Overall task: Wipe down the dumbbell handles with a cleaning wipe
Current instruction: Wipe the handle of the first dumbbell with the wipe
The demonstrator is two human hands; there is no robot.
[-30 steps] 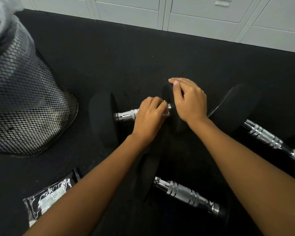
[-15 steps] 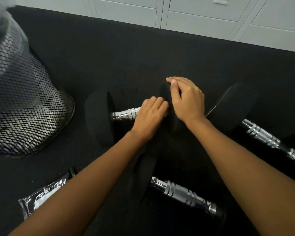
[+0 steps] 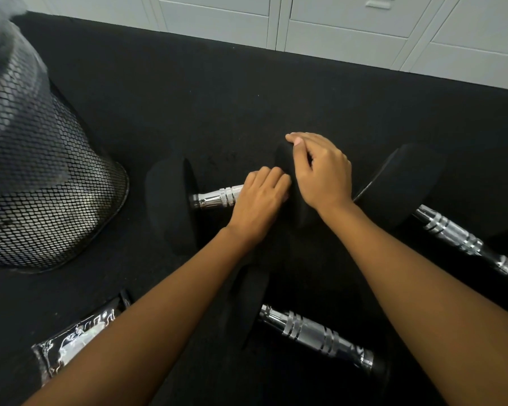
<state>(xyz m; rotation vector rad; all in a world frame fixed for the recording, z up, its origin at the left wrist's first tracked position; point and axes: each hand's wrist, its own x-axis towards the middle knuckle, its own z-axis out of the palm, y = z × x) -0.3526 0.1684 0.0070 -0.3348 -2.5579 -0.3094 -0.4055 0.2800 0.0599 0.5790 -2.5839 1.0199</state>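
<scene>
Black floor (image 3: 247, 98), chrome-handled dumbbell (image 3: 217, 196), pale cabinets (image 3: 349, 33) behind

Glossy chrome on 3 dumbbell handles (image 3: 217, 196), banded with rough knurling. Matt black rubbery heads (image 3: 170, 200). Matt, grainy black floor mat (image 3: 217, 98). Black wire-mesh bin (image 3: 41, 186). Shiny crinkled plastic wipe packet (image 3: 77, 341).

Three black dumbbells (image 3: 170, 200) lying flat, close together, grooved chrome handles (image 3: 314, 332)

Left hand (image 3: 258, 200), right hand (image 3: 324, 174) and both forearms (image 3: 159, 317) are bare.
</scene>
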